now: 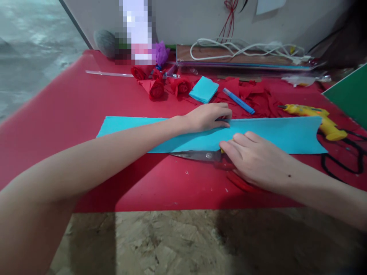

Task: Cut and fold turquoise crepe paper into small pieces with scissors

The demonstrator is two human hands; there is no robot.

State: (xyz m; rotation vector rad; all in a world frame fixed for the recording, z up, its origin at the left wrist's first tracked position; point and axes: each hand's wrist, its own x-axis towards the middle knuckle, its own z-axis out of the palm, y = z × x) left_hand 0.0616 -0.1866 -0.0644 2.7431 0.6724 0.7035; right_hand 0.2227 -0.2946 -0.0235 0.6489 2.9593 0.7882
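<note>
A long strip of bright blue crepe paper lies across the red tabletop, its right end curved inward. My left hand rests on the strip near its middle, fingers bent over the far edge and thumb apart on the paper. Along the near edge lies a pair of scissors, blades pointing left and partly under the paper. My right hand is closed over the scissors' red and yellow handles, its thumb by the paper's near edge. Its fingertips are hidden beneath the hand.
Behind the strip are red paper flowers, a folded blue paper square, a blue marker and red paper scraps. A yellow glue gun with a black cord lies right. A white cable lies at the back.
</note>
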